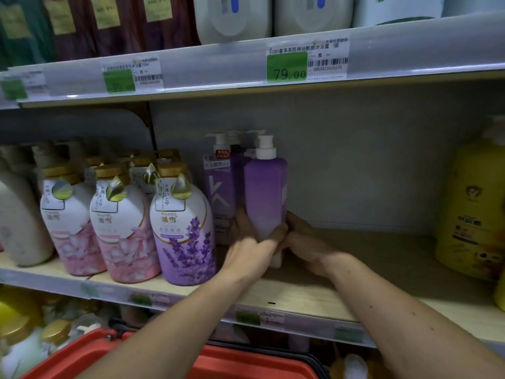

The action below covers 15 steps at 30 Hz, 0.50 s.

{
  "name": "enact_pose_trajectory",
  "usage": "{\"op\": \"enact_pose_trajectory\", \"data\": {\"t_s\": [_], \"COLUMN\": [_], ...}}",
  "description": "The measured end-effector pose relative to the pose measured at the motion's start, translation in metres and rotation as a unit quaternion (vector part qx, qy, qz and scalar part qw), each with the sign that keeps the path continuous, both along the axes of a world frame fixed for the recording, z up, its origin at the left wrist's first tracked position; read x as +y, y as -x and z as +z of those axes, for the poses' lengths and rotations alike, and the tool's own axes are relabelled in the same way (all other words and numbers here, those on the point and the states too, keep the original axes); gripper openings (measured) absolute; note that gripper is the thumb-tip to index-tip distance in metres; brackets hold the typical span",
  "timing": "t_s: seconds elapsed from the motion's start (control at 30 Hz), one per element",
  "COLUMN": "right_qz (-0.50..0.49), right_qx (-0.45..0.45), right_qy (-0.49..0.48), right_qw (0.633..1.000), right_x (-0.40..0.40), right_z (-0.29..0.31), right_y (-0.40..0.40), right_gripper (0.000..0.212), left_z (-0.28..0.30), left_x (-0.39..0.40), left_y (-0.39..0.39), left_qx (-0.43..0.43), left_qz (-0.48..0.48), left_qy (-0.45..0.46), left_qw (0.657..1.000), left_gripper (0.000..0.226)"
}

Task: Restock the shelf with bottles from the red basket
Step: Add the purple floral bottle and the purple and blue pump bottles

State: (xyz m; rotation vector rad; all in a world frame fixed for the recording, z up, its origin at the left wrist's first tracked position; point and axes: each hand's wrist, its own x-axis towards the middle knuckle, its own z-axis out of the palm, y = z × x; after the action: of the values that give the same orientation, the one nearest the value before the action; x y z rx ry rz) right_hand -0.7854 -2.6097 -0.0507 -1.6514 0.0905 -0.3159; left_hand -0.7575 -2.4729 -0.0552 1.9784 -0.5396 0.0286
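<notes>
A purple pump bottle with a white pump stands upright on the wooden middle shelf, its plain back toward me. My left hand grips its lower left side with fingers curled round it. My right hand holds its lower right side. Just behind and to its left stand matching purple pump bottles. The red basket sits below at the bottom edge, its inside hidden by my arms.
Rounded pink and lavender bottles with gold caps fill the shelf's left part. A big yellow bottle stands at the far right. Bare shelf lies between it and my hands. The upper shelf with price tags hangs overhead.
</notes>
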Motion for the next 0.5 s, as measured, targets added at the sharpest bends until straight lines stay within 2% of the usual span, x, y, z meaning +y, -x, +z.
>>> {"op": "enact_pose_trajectory", "data": {"t_s": [0.07,0.17,0.33,0.4,0.5], "right_qz": [0.017,0.037,0.004,-0.012,-0.051], "right_qx": [0.017,0.023,0.024,0.021,0.011], "right_qy": [-0.026,-0.055,-0.078,-0.066,0.034], "right_qw": [0.999,0.998,0.997,0.998,0.998], "right_x": [-0.003,-0.006,-0.008,-0.003,0.004], "right_z": [0.002,0.001,-0.001,-0.005,-0.012], "right_y": [-0.001,-0.006,-0.012,-0.014,-0.012], "right_gripper": [0.076,0.075,0.092,0.084,0.057], "left_z": [-0.001,-0.001,-0.004,-0.005,-0.007], "left_x": [0.003,0.007,0.014,0.012,0.005], "left_y": [0.002,-0.004,-0.008,-0.008,-0.002], "left_qx": [0.010,0.005,-0.077,-0.097,-0.127], "left_qz": [-0.022,-0.014,0.003,0.041,0.124], "left_qy": [0.062,0.095,0.048,0.035,-0.021], "left_qw": [0.998,0.995,0.996,0.994,0.984], "left_gripper": [0.096,0.074,0.084,0.083,0.086]}}
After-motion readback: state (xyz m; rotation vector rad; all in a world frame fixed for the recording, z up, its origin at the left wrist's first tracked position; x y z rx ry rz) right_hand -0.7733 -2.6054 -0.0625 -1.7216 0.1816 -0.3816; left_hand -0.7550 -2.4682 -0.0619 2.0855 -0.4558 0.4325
